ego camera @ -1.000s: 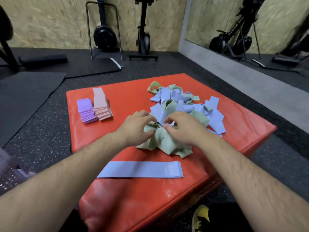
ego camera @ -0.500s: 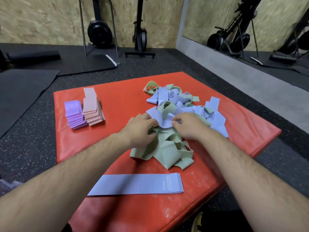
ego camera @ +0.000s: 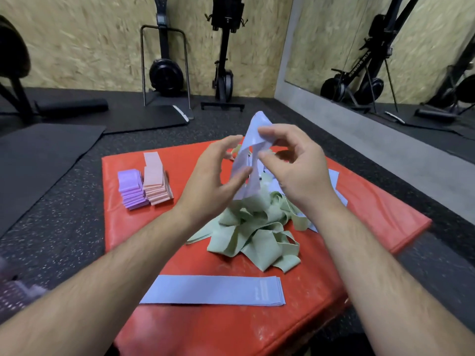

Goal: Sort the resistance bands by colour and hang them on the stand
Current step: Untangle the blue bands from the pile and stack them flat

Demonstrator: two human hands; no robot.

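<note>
Writing: "AIR ROWER", mirrored, on rower point(ego camera: 359, 60).
Right grip point(ego camera: 298, 170): pinches blue band point(ego camera: 254, 128), now lifted from pile point(ego camera: 257, 242).
Left grip point(ego camera: 213, 181): spread, beside it.

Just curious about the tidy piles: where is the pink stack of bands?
In the head view, the pink stack sits far left on the red mat, right beside the purple stack, left of the left hand.

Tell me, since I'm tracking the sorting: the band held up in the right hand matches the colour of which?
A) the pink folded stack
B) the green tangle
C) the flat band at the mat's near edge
C: the lifted band, pinched by the right hand, is the same pale blue as the flat band.
</note>
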